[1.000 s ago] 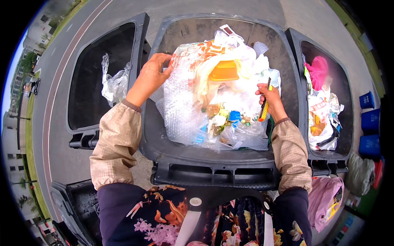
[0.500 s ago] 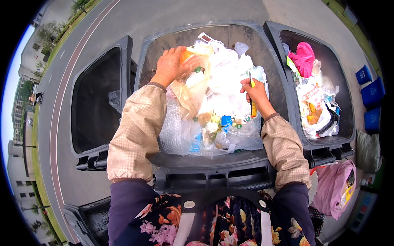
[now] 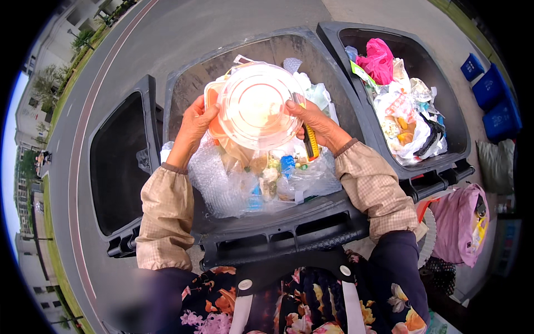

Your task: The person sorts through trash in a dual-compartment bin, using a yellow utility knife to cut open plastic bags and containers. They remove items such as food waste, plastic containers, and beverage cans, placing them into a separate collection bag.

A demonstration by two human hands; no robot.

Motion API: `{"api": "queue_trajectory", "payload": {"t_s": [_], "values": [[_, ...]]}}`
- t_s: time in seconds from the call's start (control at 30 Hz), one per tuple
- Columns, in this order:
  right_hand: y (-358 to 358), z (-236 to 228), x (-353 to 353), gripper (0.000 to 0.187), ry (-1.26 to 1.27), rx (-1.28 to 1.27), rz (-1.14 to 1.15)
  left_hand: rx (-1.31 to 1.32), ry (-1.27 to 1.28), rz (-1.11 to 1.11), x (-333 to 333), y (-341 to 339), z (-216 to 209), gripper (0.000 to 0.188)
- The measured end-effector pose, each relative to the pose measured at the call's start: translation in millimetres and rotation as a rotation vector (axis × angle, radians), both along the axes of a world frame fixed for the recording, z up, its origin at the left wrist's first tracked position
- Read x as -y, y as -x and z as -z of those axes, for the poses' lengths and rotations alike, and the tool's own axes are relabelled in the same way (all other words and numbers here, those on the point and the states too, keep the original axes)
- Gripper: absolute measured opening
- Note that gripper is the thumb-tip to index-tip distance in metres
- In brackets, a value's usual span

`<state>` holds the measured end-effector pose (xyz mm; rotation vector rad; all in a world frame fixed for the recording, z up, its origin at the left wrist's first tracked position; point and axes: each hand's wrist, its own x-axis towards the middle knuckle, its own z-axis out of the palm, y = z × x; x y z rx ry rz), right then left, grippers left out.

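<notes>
Above the open middle bin [image 3: 183,94], I hold up a clear round plastic container [image 3: 260,114], shining brightly, with an orange plastic container [image 3: 213,127] just beside and partly behind it. My left hand [image 3: 192,125] is closed on the orange container's left side, thumb in front. My right hand [image 3: 318,123] has its thumb on the round container's right edge. Tucked under that same hand is a yellow and black utility knife [image 3: 311,146]. Below lie bubble wrap [image 3: 219,181], clear plastic film, food scraps [image 3: 270,175] and a small blue packet [image 3: 287,165].
To the right stands an open bin of rubbish bags with a pink bag [image 3: 376,61] on top. A dark open bin [image 3: 119,167] is at the left. Blue bins [image 3: 495,92], a grey-green sack [image 3: 495,165] and a pink bag [image 3: 457,222] stand farther right.
Both hands have come together around the containers, lifted from among the bags. The right hand keeps the knife and now grips the round container too. The view has turned slightly.
</notes>
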<state>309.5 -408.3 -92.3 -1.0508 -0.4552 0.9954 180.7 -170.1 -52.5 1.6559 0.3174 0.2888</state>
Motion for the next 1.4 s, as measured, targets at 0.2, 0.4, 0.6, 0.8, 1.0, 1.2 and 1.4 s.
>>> {"api": "queue_trajectory", "payload": {"t_s": [0.2, 0.4, 0.6, 0.8, 1.0, 1.2, 1.4], "values": [[-15, 3, 68, 0.036, -0.035, -0.176, 0.181, -0.061, 0.165, 0.209, 78, -44, -8, 0.045], [14, -19, 192, 0.041, -0.287, -0.074, 0.649, -0.044, 0.181, 0.538, 196, -94, -28, 0.050], [101, 5, 360, 0.030, -0.479, -0.295, 1.238, 0.026, 0.005, 0.870, 291, -89, -31, 0.062], [160, 148, 566, 0.022, -0.085, -0.429, 1.788, -0.361, -0.180, 0.544, 190, -53, 25, 0.031], [222, 282, 716, 0.041, 0.276, -0.569, 1.821, -0.135, -1.164, 0.231, 121, 27, 65, 0.041], [174, 323, 723, 0.040, 0.567, -0.763, 1.857, -0.161, -1.479, -0.081, 41, 33, 60, 0.066], [100, 196, 583, 0.038, 0.596, -0.248, 1.472, -0.080, -1.463, 0.090, 30, -2, 78, 0.049]]}}
